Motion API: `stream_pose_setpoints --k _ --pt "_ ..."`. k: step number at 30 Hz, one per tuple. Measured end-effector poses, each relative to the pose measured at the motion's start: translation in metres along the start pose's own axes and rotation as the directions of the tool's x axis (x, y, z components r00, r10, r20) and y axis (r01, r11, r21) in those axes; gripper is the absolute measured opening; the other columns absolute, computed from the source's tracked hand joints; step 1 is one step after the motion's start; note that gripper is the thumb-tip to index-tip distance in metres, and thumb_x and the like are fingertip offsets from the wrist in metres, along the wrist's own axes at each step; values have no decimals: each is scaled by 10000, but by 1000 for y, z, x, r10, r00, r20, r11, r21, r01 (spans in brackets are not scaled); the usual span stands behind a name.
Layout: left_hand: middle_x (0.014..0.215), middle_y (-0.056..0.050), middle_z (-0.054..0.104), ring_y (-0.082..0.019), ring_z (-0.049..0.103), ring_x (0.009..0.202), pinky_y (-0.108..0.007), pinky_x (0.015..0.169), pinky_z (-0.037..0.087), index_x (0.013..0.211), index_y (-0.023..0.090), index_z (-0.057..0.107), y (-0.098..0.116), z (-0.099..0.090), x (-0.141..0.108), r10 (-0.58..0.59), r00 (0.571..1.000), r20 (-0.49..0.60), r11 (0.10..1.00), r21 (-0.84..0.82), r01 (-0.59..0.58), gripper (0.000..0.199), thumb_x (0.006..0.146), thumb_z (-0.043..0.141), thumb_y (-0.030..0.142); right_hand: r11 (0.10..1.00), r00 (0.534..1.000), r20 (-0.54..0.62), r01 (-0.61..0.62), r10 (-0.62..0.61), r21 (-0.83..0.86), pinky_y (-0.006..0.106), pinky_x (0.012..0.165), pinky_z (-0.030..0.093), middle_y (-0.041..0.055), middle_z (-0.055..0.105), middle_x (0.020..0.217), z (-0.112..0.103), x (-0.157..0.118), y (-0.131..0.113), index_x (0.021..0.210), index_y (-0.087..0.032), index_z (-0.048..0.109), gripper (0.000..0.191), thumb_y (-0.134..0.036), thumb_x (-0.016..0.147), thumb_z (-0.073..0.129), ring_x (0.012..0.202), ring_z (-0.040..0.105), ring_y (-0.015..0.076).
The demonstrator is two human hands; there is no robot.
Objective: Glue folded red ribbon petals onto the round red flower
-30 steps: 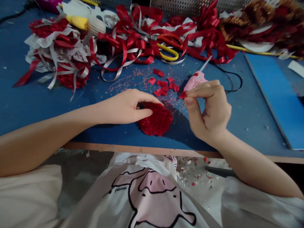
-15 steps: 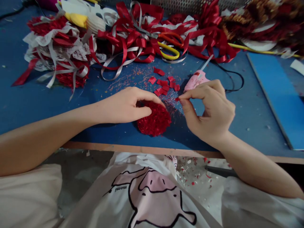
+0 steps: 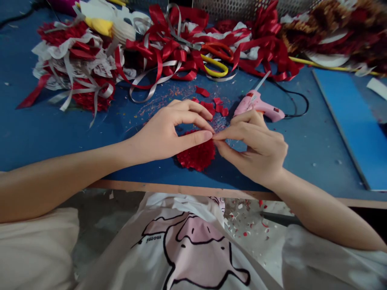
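Observation:
A round, fluffy red pompom (image 3: 196, 155) lies on the blue table near its front edge. Above it, the thumb and index fingertips of my left hand (image 3: 178, 131) are pinched together. My right hand (image 3: 255, 147) is closed in a pinch too, and its fingertips meet those of my left hand. Whatever lies between the fingertips is too small to make out. Several cut red ribbon pieces (image 3: 218, 105) lie behind my hands, partly covered by my left fingers. Just behind my right hand rests a pink glue gun (image 3: 256, 105).
Orange- and yellow-handled scissors (image 3: 215, 66) lie on tangled red and white ribbons (image 3: 163, 48) at the back. A red and white ribbon bundle (image 3: 75, 64) sits at the back left. A blue board (image 3: 353, 125) lies at the right; the glue gun's black cord (image 3: 306, 105) curls beside it.
My right hand has moved left with the small red piece it pinched, now hidden. My left hand has left the pompom, and its thumb and index finger have closed against my right fingertips.

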State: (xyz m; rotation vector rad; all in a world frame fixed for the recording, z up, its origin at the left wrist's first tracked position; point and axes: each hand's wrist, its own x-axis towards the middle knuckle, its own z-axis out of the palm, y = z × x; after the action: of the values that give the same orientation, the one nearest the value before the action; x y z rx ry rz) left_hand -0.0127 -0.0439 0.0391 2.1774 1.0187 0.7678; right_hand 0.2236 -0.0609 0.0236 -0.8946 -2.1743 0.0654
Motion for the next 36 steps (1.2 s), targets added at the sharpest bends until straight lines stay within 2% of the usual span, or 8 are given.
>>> stream_pose_setpoints --k 10,17,23,26,28,31,33,36 --pt "1264 -50 760 -258 684 1210 -471 1171 464 954 241 807 0 2 -1 -42 999 -6 998 -54 41 177 930 724 395 999 1000 -19 -13 12 -51 434 748 529 -28 714 691 4 0 -1 884 -330 742 107 -262 955 700 743 660 211" --pt "1259 -62 762 -247 690 1191 -471 1179 457 945 213 794 0 5 -2 28 1000 15 997 -77 -26 149 917 761 355 998 999 -22 49 -50 -28 421 789 529 -29 704 709 5 1 1 846 -296 698 144 -179 925 668 766 678 199" --pt "1208 -44 787 -223 722 1153 -390 1109 517 928 218 794 -2 0 -1 2 1000 -17 995 -100 -3 109 911 746 314 998 998 -49 34 -31 60 427 837 538 -17 755 831 -6 2 2 1002 -301 722 102 -218 945 706 832 689 215" --pt "1017 -25 826 -191 761 988 -306 934 577 919 218 807 -2 -3 0 -94 994 -64 980 -179 82 96 902 769 305 994 984 -170 -68 54 -81 439 891 537 22 768 881 -21 5 21 955 -249 718 101 -241 994 626 829 687 211" --pt "904 -14 825 -169 762 866 -275 825 587 907 206 817 -2 -3 2 -173 981 -85 960 -236 149 90 886 790 289 914 981 -141 -179 136 -363 485 995 498 83 771 976 -35 6 44 962 -213 733 184 -297 1015 579 978 707 259" --pt "844 -2 811 -151 748 796 -252 761 587 903 195 824 -1 0 3 -277 958 -73 920 -308 243 94 863 804 278 738 892 116 -281 437 -613 525 1049 444 230 717 1209 -52 9 82 1180 -125 716 382 -432 969 630 1208 634 367" --pt "850 -3 808 -146 745 799 -244 757 588 916 194 824 -2 2 3 -322 945 -60 893 -350 282 113 859 801 289 769 770 373 -230 518 -596 438 887 457 171 735 1007 -58 11 101 1057 -175 720 322 -464 923 674 1007 647 314" --pt "866 -5 806 -139 744 812 -232 768 586 916 196 821 -4 3 3 -354 933 -59 865 -399 303 119 850 806 294 765 720 392 -299 573 -571 372 739 395 103 695 872 -58 13 109 928 -213 688 174 -379 876 697 802 586 231"
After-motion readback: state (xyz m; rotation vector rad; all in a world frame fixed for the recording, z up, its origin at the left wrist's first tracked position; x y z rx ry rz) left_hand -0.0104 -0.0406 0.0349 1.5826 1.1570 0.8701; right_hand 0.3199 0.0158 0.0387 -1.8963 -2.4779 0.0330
